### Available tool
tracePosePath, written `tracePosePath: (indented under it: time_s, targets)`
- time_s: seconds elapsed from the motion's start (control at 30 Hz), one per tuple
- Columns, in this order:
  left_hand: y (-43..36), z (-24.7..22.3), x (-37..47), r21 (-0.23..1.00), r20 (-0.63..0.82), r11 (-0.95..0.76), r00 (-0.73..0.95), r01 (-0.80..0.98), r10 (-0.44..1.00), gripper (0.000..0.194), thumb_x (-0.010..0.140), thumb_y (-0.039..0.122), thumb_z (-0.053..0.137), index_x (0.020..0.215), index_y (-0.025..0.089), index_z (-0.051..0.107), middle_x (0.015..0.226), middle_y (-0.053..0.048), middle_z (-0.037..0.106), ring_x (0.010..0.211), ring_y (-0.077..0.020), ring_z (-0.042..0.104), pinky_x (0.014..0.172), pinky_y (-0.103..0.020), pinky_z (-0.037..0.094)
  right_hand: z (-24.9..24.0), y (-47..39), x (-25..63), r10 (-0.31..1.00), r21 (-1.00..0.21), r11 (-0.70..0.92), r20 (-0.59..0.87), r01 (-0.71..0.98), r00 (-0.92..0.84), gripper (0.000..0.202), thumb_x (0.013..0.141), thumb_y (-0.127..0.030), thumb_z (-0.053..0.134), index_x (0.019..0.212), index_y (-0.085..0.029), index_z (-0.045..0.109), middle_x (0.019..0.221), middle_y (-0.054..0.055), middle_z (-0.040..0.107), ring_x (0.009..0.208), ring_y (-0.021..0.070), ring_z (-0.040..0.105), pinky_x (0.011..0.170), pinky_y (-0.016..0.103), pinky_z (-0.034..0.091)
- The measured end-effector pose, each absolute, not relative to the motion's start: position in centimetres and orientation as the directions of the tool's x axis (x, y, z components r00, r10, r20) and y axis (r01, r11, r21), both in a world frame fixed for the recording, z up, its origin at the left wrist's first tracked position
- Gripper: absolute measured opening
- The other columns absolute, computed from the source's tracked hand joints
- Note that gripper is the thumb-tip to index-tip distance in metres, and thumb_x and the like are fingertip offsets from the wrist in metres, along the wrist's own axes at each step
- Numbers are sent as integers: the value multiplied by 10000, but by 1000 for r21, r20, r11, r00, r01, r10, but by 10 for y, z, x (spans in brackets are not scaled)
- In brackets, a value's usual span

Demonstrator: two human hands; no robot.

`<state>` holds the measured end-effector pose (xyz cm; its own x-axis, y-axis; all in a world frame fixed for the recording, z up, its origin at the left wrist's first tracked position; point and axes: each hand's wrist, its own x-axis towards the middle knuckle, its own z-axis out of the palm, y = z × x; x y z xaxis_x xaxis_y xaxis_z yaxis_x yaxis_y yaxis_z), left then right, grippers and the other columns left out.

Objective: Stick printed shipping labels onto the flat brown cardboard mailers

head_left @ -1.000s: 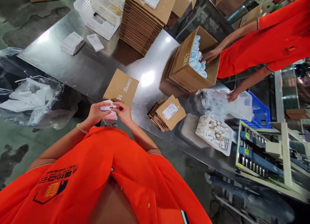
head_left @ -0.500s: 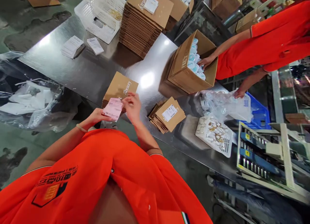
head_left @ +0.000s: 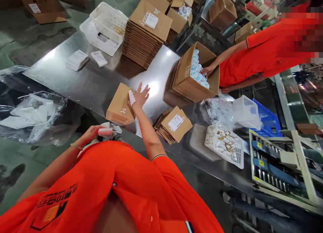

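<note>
My left hand (head_left: pixel 91 134), at the table's front edge, is closed on a pink label sheet (head_left: pixel 105 131), which shows as a narrow, curled strip. Crumpled whitish material (head_left: pixel 116 128) lies just beyond it, its kind unclear. Over the right side of a stack of folded brown cartons (head_left: pixel 119 105), my right hand (head_left: pixel 141 96) has its fingers spread. A small pale pink label (head_left: pixel 131 97) shows along its thumb side; whether it sticks to the thumb or to the top carton, I cannot tell.
Label stacks (head_left: pixel 76 60) and a white basket (head_left: pixel 107 31) are at the back left, beside a tall carton stack (head_left: pixel 143 41). A co-worker's hand (head_left: pixel 208 70) reaches into an open box (head_left: pixel 188 80). Labelled cartons (head_left: pixel 174 123) and a filled basket (head_left: pixel 224 144) stand to the right.
My right hand has left the pink sheet and spread out over the carton stack. My left hand has drawn back toward my body with the sheet. The co-worker's other hand has left the plastic bag.
</note>
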<state>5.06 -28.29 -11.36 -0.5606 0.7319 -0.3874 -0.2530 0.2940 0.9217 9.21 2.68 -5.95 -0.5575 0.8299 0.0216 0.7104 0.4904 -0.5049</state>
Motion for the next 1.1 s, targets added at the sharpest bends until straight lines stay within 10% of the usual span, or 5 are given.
tracePosePath:
  time_s: [0.17,0.47,0.7,0.93,1.1]
  targets:
    - [-269,-76,36,935,-353,261,-555,-241,753,580,640,727,994,804,206,801,680,-46,709,597,-208,630,567,-303,503,-71,-17,78,584,-492,688,-61,534,-809,756,1142,-392,668,1774,-36,456,1862,329,389,1792,395,319,1456,589,286]
    - [-242,-68,24,942,-320,313,-607,-122,728,601,698,385,868,1274,236,781,683,44,673,574,-196,599,573,-261,467,-62,32,85,681,-638,559,-11,530,-732,453,1175,-180,516,1593,-50,635,1678,266,638,1626,299,581,1404,480,423]
    - [-195,-85,21,879,-235,464,-747,110,622,354,832,238,861,1183,194,850,942,-118,825,1058,-366,781,1020,-410,578,-85,-20,70,563,-402,736,-83,544,-822,845,1178,-550,601,1790,7,429,1891,312,356,1831,388,249,1499,570,190]
    - [-190,-87,18,872,-241,486,-809,62,536,453,756,214,912,1203,224,835,1012,-146,846,1169,-428,800,1059,-463,591,-79,57,129,825,-450,426,-164,785,-541,743,1162,-482,566,1706,22,517,1837,385,393,1753,426,379,1397,613,359]
    - [-177,-82,40,948,-193,311,-646,73,739,284,723,328,925,988,243,866,1048,-134,882,1103,-406,813,1075,-497,613,-89,46,178,932,-700,78,-202,710,-301,178,955,-218,737,1124,-164,756,1121,187,816,1041,305,733,979,422,582]
